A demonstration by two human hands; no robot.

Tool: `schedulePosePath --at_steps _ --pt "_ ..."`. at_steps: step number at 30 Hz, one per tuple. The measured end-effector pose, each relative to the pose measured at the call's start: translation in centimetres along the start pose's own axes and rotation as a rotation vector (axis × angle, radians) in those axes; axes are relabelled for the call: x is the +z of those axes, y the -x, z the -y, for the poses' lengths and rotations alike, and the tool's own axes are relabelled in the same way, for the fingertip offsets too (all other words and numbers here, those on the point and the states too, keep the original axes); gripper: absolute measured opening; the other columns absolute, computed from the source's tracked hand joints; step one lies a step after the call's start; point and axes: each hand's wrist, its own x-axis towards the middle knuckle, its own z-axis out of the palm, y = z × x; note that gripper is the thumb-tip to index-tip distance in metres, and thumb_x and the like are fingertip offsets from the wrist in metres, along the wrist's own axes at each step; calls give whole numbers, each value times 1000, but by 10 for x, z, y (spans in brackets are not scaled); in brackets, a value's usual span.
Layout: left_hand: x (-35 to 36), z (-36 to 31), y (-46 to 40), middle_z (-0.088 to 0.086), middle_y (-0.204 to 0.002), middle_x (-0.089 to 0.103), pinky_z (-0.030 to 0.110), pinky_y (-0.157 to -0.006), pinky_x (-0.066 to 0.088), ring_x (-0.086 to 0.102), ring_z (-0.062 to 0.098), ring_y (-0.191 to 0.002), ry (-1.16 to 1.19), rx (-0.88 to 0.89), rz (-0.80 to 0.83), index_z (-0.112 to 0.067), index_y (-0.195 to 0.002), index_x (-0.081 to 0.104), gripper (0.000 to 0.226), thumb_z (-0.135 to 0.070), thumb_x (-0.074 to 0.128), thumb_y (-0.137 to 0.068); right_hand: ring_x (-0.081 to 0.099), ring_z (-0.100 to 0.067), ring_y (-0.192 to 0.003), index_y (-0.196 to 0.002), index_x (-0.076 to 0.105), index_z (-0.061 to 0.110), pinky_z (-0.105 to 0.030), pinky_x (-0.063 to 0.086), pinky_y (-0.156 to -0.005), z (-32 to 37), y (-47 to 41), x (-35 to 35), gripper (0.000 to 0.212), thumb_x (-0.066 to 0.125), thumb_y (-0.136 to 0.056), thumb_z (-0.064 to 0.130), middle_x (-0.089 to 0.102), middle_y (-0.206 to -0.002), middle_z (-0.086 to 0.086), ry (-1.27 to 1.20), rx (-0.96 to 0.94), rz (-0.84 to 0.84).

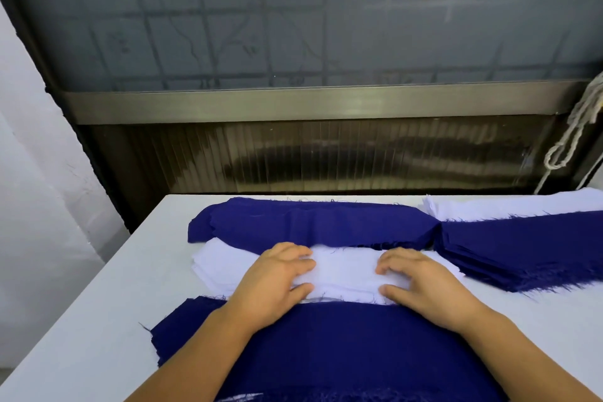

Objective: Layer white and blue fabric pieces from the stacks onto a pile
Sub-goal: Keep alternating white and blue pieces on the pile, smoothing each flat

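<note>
Blue pile point(342, 346) nearest, under both forearms. White fabric piece point(346, 271) lies just past it on the bench point(98, 320) — left hand point(274, 284) and right hand point(421, 284) both palm-down on it, fingers curled, thumbs underneath pinching its near edge. Blue stack point(522, 251) sits right.

The table point(98, 320) is plain white. At 6 o'clock lies a dark blue cloth point(342, 352). In the middle is a white cloth point(346, 271). Above it sits another dark blue cloth point(310, 222). At 3 o'clock is a dark blue stack point(522, 248), with white pieces point(489, 206) behind it. The wall point(293, 16) at 12 o'clock is grey-blue with faint lines.
</note>
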Motion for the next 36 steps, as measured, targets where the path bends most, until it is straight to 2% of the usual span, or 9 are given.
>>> schedulePosePath --at_steps 4,7,11,17,23,25,29,33,36 --pt "-1 -5 -1 -18 -140 47 22 -107 32 39 5 -127 -42 47 50 -27 -130 58 34 -36 47 -100 52 4 -105 -106 69 30 -1 34 -87 3 3 3 17 58 -95 36 60 -109 30 114 -25 -86" --pt "-2 -8 -1 -16 -132 54 29 -100 41 49 10 -118 -104 70 34 -24 -122 63 30 -33 44 -101 56 -2 -104 -105 68 26 -12 41 -89 6 4 3 21 51 -98 34 64 -111 20 190 -58 -95" --pt "0 -11 -1 -12 -116 61 30 -90 44 55 12 -102 -177 55 14 -21 -110 65 27 -25 39 -100 55 -3 -103 -109 63 27 -18 42 -89 7 2 3 20 45 -100 30 61 -111 21 200 -29 -89" --pt "-2 -15 0 -11 -110 59 29 -85 45 54 12 -96 -171 20 -33 -23 -108 63 25 -26 39 -101 57 -3 -98 -107 62 28 -19 46 -83 11 5 1 14 58 -94 28 62 -105 21 194 -9 -102" --pt "-6 -19 1 -13 -105 58 21 -76 43 51 9 -89 -76 -3 -116 -20 -96 64 9 -24 57 -94 58 -6 -98 -105 66 23 -23 46 -86 9 4 4 20 47 -100 27 65 -104 18 209 4 -121" --pt "-6 -16 2 -16 -100 56 18 -75 42 49 6 -88 -29 -64 -130 -23 -94 62 5 -27 59 -93 59 -6 -94 -101 67 23 -24 47 -84 11 4 3 16 51 -99 25 65 -101 17 193 4 -137" --pt "-3 -14 3 -18 -96 58 21 -76 46 51 3 -87 31 -108 -133 -28 -96 64 10 -31 54 -95 60 -6 -83 -87 64 25 -24 50 -74 12 5 1 8 63 -92 18 65 -88 15 127 24 -203" --pt "-1 -14 3 -18 -103 60 23 -80 47 53 4 -93 36 -123 -126 -25 -106 69 21 -25 50 -97 58 -3 -88 -82 58 35 -20 49 -76 9 5 1 17 65 -91 22 63 -89 20 5 86 -195" --pt "0 -11 2 -16 -106 61 20 -81 45 54 5 -96 9 -185 -173 -24 -112 68 23 -19 50 -97 59 -5 -92 -88 60 34 -21 50 -81 9 4 1 11 59 -94 26 63 -94 23 -101 91 -163"
